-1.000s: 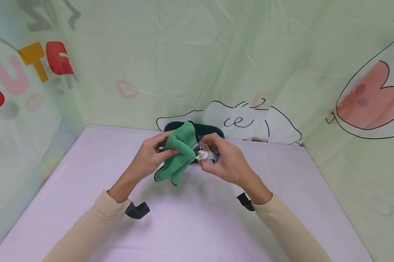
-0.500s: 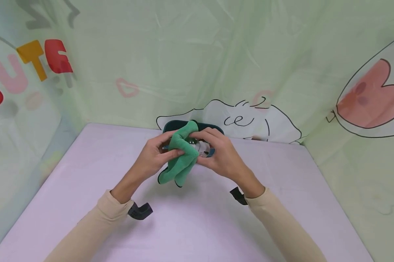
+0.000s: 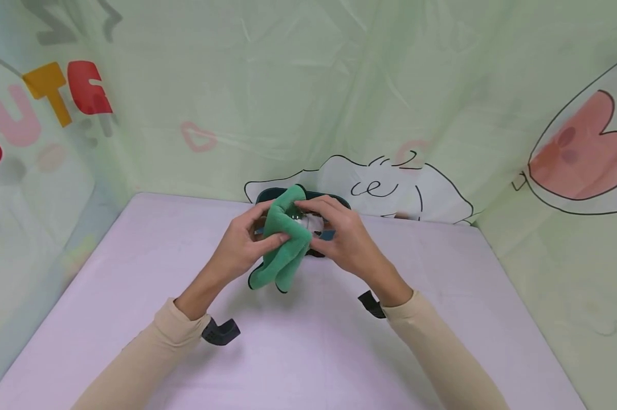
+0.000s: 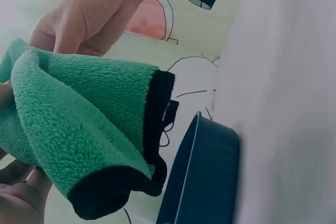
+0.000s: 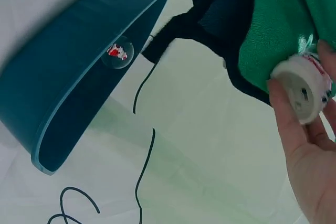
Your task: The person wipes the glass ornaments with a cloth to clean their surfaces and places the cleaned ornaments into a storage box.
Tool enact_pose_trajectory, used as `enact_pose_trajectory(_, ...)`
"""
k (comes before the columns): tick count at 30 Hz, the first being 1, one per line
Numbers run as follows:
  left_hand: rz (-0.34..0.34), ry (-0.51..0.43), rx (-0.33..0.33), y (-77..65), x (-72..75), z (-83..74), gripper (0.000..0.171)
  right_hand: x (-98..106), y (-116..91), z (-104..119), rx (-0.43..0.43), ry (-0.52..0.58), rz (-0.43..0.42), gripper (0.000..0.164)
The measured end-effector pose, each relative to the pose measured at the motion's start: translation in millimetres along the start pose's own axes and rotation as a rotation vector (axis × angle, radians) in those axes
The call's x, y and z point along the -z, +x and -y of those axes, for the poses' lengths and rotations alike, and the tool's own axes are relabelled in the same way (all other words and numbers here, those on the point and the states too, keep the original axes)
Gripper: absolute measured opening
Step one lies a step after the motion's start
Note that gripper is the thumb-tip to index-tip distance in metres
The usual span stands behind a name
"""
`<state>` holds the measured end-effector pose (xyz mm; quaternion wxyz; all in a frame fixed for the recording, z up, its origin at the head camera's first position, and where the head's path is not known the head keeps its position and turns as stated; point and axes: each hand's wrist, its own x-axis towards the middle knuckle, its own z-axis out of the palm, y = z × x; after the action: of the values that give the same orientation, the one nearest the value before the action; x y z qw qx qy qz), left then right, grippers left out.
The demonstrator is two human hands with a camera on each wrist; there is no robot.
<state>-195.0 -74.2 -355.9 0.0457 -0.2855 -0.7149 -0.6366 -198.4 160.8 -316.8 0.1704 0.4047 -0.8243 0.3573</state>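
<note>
My left hand (image 3: 238, 242) grips a green plush cloth (image 3: 286, 228) with a dark edge, thumb in front and fingers behind. In the left wrist view the folded cloth (image 4: 79, 114) hangs in loose folds. My right hand (image 3: 351, 236) holds a small snow globe (image 3: 313, 223) by its white base. Its clear dome is pressed into the cloth and mostly covered by it. The right wrist view shows the underside of the globe's base (image 5: 299, 93), with fingertips around it. Both hands are close together above the table.
A dark teal basin (image 5: 58, 72) stands behind the hands at the table's back edge. Inside it, another clear globe (image 5: 118, 52) shows a small red and white figure. A printed curtain (image 3: 308, 102) encloses the pale table (image 3: 308, 353).
My right hand has moved left and slightly up, bringing the snow globe into the cloth. The cloth now covers most of the dome. My left hand has shifted slightly right.
</note>
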Motion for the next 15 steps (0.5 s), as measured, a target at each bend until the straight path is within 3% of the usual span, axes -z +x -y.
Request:
enact_pose_trajectory(8,-0.046,-0.037,0.011,-1.7,4.1,-0.5,0.055,-3.7,1.0,-4.3,-0.017,0.065,-0.011,0.065)
enact_pose_trajectory(15,-0.071,-0.057,-0.011,-2.4,7.8,-1.7,0.052,-6.0,2.1,-11.4,-0.004,0.228,-0.095,0.060)
